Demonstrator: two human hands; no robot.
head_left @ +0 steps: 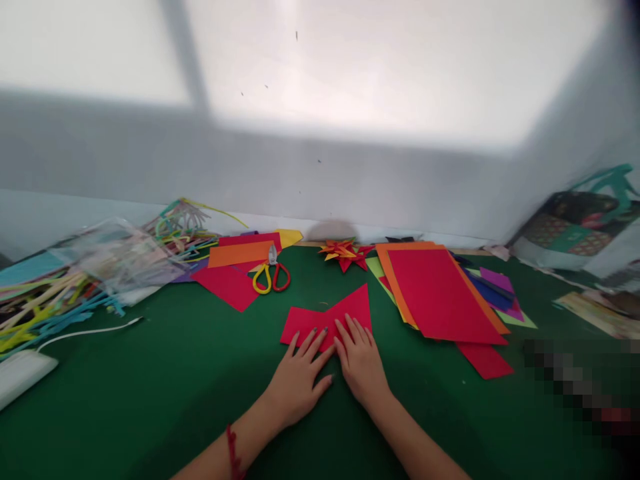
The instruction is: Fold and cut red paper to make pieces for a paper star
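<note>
A folded piece of red paper (326,321) lies on the green table in front of me, its top edge dipping to a notch in the middle and rising to a point at the right. Spread across its lower left part is my left hand (303,373), fingers apart and flat. My right hand (361,357) presses on the lower right part, fingers stretched out. The two hands nearly meet at the paper's lower middle, where the fingers cover its near edge. Beyond the paper stand a folded paper star in orange and red (345,253) and scissors (273,275) with one yellow and one red handle.
Stacked red and orange sheets (443,287) lie at the right, with purple and blue pieces behind. Red and orange scraps (227,283) are at the left. Colourful strips (55,313) and a clear plastic bag (125,257) cover the far left, near a white corded device (23,377).
</note>
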